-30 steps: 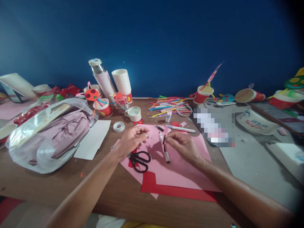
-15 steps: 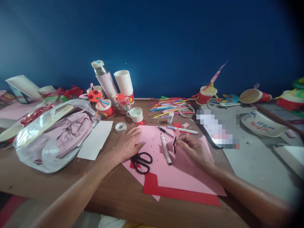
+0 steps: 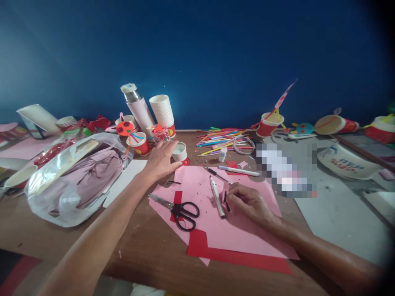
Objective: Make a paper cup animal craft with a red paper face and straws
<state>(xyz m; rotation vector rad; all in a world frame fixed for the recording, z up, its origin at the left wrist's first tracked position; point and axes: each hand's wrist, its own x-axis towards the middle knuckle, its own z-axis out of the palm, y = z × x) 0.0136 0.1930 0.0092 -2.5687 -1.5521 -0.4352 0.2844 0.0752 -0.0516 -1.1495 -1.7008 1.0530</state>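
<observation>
My left hand reaches over the table with fingers stretched out, beside a small white tub; whether it touches the tub I cannot tell. Above the pink paper my right hand is closed in a pinch on a small paper piece with black strips, mostly hidden by the fingers. A white marker lies just left of that hand. Black-handled scissors rest on the left part of the pink paper, over a red scrap. Red paper sticks out under the front edge.
Coloured sticks lie at the back, near a small glue bottle. A stack of paper cups and a thermos stand behind the left hand. A plastic bag fills the left side. A phone-like blurred object lies right.
My left hand has moved forward from beside the scissors to the white tub, uncovering the scissor blades. My right hand keeps its pinch; the paper piece now sits lower and more hidden.
</observation>
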